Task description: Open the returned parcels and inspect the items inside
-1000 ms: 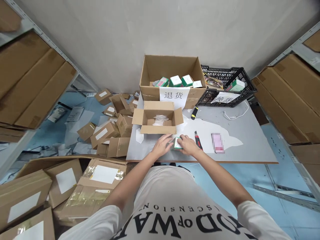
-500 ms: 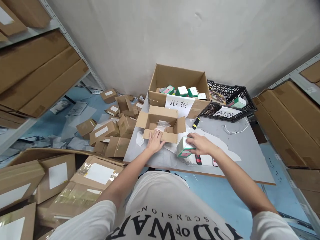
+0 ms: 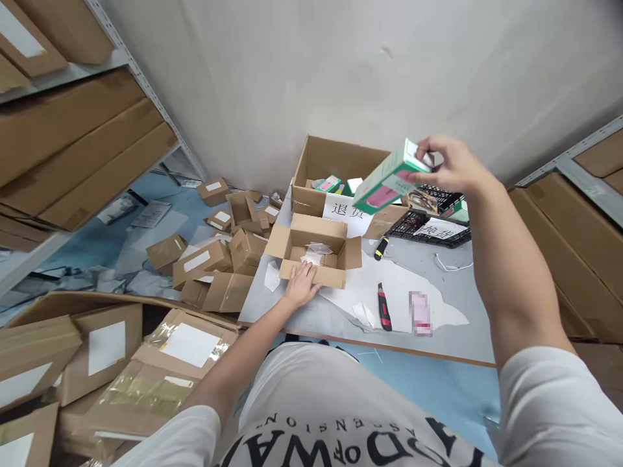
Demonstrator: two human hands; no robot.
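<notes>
My right hand [image 3: 445, 163] is raised high and grips a small green, white and pink product box [image 3: 389, 177] by one end, in front of the large open carton [image 3: 318, 198] with a paper label. My left hand [image 3: 302, 284] rests flat on the grey table [image 3: 457, 337], against the front wall of a small open cardboard box [image 3: 316, 250] that has white paper inside. The large carton holds several similar green boxes, partly hidden behind the raised box.
A black plastic crate [image 3: 428, 224] with a label stands beside the carton. A red utility knife [image 3: 383, 307], a yellow-black tool [image 3: 380, 248], a pink item [image 3: 420, 312] and a white cord [image 3: 450, 264] lie on the table. Several cardboard boxes [image 3: 204, 263] litter the floor at left; shelving flanks both sides.
My right hand has lifted the green box from the table up toward the large carton. My left hand has moved to the small open box's front. The view has tilted slightly.
</notes>
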